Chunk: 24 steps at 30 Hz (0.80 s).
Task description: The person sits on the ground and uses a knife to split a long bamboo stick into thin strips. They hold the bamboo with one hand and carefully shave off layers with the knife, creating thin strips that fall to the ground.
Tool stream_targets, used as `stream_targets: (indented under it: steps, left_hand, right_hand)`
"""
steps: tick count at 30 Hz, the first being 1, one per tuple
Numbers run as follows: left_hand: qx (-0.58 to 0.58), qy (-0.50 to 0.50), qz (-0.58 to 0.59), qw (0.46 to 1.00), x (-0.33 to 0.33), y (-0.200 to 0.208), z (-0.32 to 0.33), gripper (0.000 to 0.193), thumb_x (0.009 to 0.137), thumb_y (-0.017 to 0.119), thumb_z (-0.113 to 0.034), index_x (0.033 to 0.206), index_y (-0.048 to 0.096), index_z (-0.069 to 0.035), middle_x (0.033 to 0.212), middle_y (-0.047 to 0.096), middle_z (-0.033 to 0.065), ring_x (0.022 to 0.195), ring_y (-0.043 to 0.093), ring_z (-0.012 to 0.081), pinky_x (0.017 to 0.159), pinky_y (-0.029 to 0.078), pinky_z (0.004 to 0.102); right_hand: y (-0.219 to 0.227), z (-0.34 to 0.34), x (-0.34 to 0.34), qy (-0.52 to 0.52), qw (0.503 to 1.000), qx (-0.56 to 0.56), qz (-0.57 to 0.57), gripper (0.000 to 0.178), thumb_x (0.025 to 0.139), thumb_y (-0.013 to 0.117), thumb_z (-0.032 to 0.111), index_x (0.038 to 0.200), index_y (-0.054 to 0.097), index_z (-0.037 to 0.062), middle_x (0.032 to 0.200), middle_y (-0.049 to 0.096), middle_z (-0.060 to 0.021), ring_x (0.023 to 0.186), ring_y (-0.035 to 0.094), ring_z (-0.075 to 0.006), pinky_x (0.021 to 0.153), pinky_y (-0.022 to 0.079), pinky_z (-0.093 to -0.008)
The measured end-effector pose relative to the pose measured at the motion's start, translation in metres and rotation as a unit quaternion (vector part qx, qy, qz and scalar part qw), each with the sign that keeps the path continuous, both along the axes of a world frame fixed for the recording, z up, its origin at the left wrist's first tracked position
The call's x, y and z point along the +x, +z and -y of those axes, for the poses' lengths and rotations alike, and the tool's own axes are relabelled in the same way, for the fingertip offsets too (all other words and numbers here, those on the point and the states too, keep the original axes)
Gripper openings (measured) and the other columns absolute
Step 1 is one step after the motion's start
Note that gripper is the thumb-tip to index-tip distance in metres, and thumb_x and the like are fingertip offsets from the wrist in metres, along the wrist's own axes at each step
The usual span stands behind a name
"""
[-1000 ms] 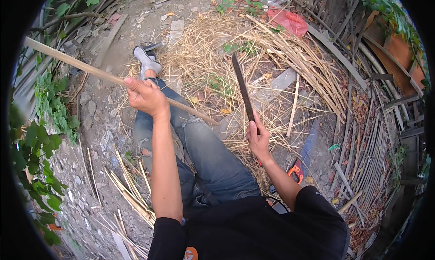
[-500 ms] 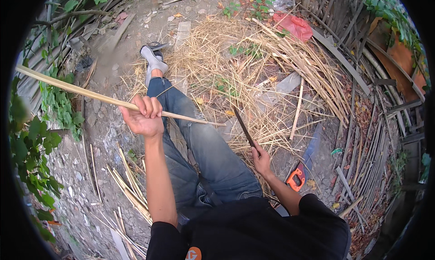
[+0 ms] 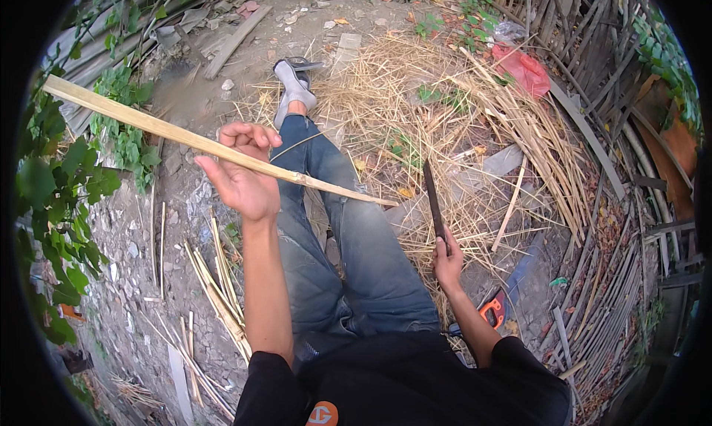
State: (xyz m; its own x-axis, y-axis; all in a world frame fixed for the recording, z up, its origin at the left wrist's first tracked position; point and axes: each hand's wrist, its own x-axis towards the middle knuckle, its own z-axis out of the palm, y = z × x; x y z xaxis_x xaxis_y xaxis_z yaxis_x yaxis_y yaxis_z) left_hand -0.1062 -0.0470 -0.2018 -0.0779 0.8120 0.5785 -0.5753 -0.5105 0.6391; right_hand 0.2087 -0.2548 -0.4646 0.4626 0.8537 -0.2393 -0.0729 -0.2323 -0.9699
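Note:
A long pale bamboo strip (image 3: 159, 130) lies across my left hand (image 3: 248, 175), between the spread thumb and loosely curled fingers. Its wide end points to the upper left, and the tapered tip reaches over my right knee. The hold is loose, with the palm turned up. In my right hand (image 3: 448, 263), the fingers are wrapped round the handle of a long, narrow, dark-bladed knife (image 3: 432, 196), its blade pointing away from me over the straw-like shavings. The knife and the strip are apart.
Thin bamboo shavings (image 3: 386, 92) cover the ground ahead. A bundle of strips (image 3: 545, 151) lies at right, beside a red plastic bag (image 3: 523, 71). An orange-handled saw (image 3: 492, 310) rests by my right forearm. More split strips (image 3: 219, 296) lie at left, near leafy plants (image 3: 63, 225).
My left fingers have loosened from a closed grip, and the strip has rolled to show a broader face. The view has shifted, so the surroundings appear farther right. The knife stays in my right hand.

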Motion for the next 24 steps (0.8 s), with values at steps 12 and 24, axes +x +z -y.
stream_targets:
  steps: [12, 24]
  left_hand:
    - [0.023, 0.017, -0.02, 0.999, 0.06, 0.104, -0.002, 0.045, 0.112, 0.037, -0.047, 0.097, 0.054, -0.008, 0.066, 0.033, -0.0038, 0.057, 0.032, 0.0079, 0.052, 0.029, 0.0225]
    - [0.038, 0.041, -0.095, 0.994, 0.13, 0.14, -0.045, 0.053, 0.11, 0.039, -0.051, 0.079, 0.049, -0.008, 0.057, 0.031, -0.0035, 0.048, 0.031, 0.0089, 0.047, 0.026, 0.0261]
  right_hand:
    - [0.123, -0.027, -0.016, 0.107, 0.988, 0.103, -0.037, 0.059, 0.102, 0.058, 0.003, 0.157, 0.037, 0.0017, 0.078, 0.056, 0.0005, 0.055, 0.05, -0.0049, 0.05, 0.047, -0.024]
    - [0.216, -0.011, -0.029, 0.163, 0.975, 0.14, -0.059, 0.062, 0.102, 0.059, 0.004, 0.159, 0.036, 0.0046, 0.076, 0.057, 0.003, 0.053, 0.049, -0.0025, 0.048, 0.043, -0.0225]
